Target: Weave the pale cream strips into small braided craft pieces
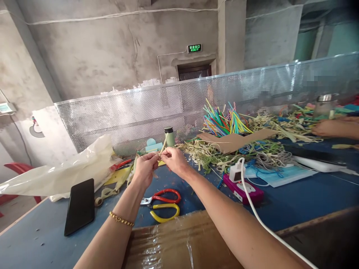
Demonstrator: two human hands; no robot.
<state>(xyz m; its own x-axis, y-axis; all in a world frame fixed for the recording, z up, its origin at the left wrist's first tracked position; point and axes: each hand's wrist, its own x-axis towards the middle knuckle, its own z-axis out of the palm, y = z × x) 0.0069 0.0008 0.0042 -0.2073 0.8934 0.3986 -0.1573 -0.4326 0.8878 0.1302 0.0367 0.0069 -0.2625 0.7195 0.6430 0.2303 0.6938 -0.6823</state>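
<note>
- Strip point(164, 145), thin and pale yellow, is sticking up from between the two hands, above the blue table point(42, 239) and in front of a small bottle point(169, 135).
- Left hand point(146, 166) is pinching the strip's lower end between thumb and fingertips, with the other fingers curling in.
- Right hand point(175, 160) is pinching it just beside the left. The two sets of fingertips are touching or nearly so; I cannot tell which.
- Step in hand, as I am judging it: the fingers are working the strip at its base, folding or twisting it. The detail is too small to tell.
- The next move, by my reading, is calling for both pinches staying tight and close together so the thin strip is not slipping, and for fingertip motion rather than arm travel.
- Red scissors point(162, 197) and yellow scissors point(165, 213) are lying on the table just below the hands, near enough should a cut be wanted.
- A heap point(207, 151) of more strips is lying to the right, near the right hand.
- A phone point(80, 205) is lying well apart to the left.
- A white cable point(252, 209) is running beside the right forearm, so the elbow is needing care there.
- Another person's hand point(328, 127) is working at the far right, well apart.
</note>
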